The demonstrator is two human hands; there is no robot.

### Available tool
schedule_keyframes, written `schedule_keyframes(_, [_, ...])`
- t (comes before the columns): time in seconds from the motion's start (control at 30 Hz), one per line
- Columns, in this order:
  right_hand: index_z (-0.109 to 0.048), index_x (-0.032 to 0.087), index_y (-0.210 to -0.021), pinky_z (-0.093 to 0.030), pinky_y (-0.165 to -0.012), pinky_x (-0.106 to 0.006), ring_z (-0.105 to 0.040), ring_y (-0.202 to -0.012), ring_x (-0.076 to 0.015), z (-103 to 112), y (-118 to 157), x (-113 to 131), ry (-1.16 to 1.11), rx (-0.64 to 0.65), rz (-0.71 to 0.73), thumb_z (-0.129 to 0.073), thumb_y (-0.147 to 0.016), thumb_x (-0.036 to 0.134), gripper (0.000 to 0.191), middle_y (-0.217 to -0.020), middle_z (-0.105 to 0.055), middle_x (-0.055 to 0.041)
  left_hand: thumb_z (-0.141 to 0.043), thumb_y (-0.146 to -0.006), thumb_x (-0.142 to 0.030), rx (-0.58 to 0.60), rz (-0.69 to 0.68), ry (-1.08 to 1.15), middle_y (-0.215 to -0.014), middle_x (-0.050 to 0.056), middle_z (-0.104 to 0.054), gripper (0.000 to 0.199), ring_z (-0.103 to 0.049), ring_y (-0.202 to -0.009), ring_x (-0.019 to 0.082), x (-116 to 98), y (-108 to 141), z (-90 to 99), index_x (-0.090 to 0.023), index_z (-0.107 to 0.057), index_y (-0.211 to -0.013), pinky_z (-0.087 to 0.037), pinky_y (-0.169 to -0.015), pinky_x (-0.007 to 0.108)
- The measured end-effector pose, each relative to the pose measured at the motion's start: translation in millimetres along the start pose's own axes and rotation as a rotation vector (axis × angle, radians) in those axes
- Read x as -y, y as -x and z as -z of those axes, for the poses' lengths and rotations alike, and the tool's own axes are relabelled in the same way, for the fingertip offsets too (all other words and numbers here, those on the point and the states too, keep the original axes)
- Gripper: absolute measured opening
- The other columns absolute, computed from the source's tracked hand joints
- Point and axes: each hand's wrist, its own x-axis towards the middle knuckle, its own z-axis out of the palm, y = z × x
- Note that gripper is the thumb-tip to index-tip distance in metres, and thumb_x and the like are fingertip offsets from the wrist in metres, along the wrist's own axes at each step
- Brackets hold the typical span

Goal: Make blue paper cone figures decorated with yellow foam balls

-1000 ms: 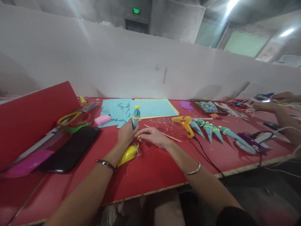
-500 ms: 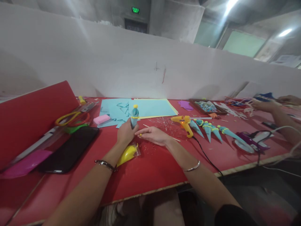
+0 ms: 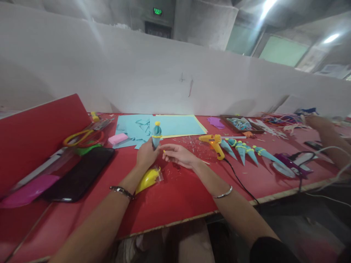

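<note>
My left hand [image 3: 147,152] is closed around a light-blue paper cone [image 3: 157,136], held upright. A yellow ball tops the cone, and a ring of small yellow beads circles it. Just to the right, my right hand [image 3: 179,156] pinches a small yellow bit of clay [image 3: 164,151] between thumb and fingers. Its fingertips are close to the left hand; whether they touch it is unclear. A yellow lump of clay [image 3: 149,180] in a clear wrapper lies below my left wrist. Several finished-looking blue cones [image 3: 241,153] with yellow trim rest on the right.
A yellow glue gun [image 3: 215,144] with its cord lies right of my hands. Blue paper sheets [image 3: 178,125] lie behind. To the left are a black phone [image 3: 82,175], scissors [image 3: 78,138] and a pink block [image 3: 117,138]. Another person's arm [image 3: 326,140] reaches in at far right.
My right hand's fingers have curled and lifted slightly, with the yellow bit moving up toward the cone. My left hand and the cone stay nearly still. The other person's hand has shifted.
</note>
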Motion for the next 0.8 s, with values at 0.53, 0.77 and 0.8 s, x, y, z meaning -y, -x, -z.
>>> schedule_keyframes(0.53, [-0.062, 0.013, -0.077, -0.036, -0.050, -0.016, -0.047, -0.050, -0.0020, 1.3, -3.1, -3.5, -0.015, -0.105, 0.013, -0.064, -0.069, 0.021, 0.012, -0.061, -0.057, 0.0029, -0.043, -0.077, -0.034, -0.009, -0.077, 0.116, -0.067, 0.004, -0.060, 0.021, -0.054, -0.060, 0.016, 1.0, -2.7, -5.6, -0.016, -0.053, -0.082, -0.036, -0.055, 0.025])
schedule_keyframes(0.77, [-0.062, 0.012, -0.074, -0.044, -0.059, -0.017, -0.055, -0.056, -0.0041, -1.2, -2.4, -0.4, -0.085, -0.132, -0.008, -0.057, -0.070, 0.009, 0.007, -0.065, -0.063, -0.0002, -0.043, -0.076, -0.033, -0.007, -0.097, 0.155, -0.069, 0.005, -0.061, 0.021, -0.055, -0.062, 0.018, 2.5, -3.3, -6.7, -0.015, -0.052, -0.082, -0.036, -0.055, 0.025])
schedule_keyframes(0.8, [-0.062, 0.012, -0.074, -0.044, -0.059, -0.016, -0.055, -0.056, -0.0038, -1.2, -2.6, -0.3, -0.090, -0.134, -0.005, -0.057, -0.071, 0.009, 0.007, -0.065, -0.063, 0.0000, -0.043, -0.075, -0.033, -0.008, -0.098, 0.158, -0.069, 0.005, -0.061, 0.021, -0.055, -0.062, 0.018, 2.7, -3.5, -6.9, -0.015, -0.052, -0.082, -0.036, -0.055, 0.026])
